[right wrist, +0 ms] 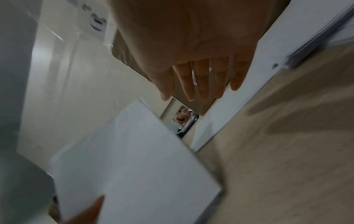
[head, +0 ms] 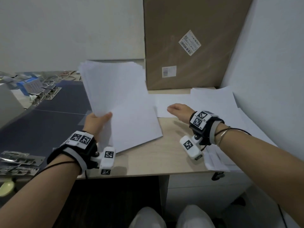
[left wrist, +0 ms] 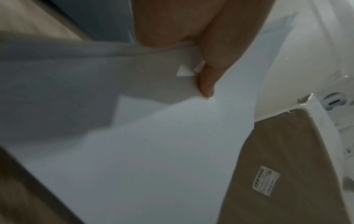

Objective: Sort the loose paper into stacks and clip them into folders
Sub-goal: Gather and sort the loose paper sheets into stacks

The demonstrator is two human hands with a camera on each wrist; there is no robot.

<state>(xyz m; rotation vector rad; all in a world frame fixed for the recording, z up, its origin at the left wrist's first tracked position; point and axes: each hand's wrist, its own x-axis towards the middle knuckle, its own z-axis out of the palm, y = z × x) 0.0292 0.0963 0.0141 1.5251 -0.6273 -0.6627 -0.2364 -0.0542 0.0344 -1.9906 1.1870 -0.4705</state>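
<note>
My left hand (head: 98,120) grips a thick stack of white paper (head: 118,99) by its near left edge, thumb (left wrist: 208,78) on top, and holds it tilted up above the desk. The same stack (right wrist: 134,166) fills the lower part of the right wrist view. My right hand (head: 174,110) reaches forward with straight fingers (right wrist: 201,84) over a single white sheet (head: 166,100) lying on the desk; whether they touch it I cannot tell. More loose sheets (head: 218,102) spread over the desk's right side. Dark blue folders (head: 46,116) lie at the left, with metal clips (head: 18,160) on them.
A tall cardboard box (head: 189,43) stands against the wall behind the papers. More metal clips (head: 47,94), a blue box (head: 29,86) and cables lie at the far left. The wooden desk (head: 172,153) has a wall along its right side.
</note>
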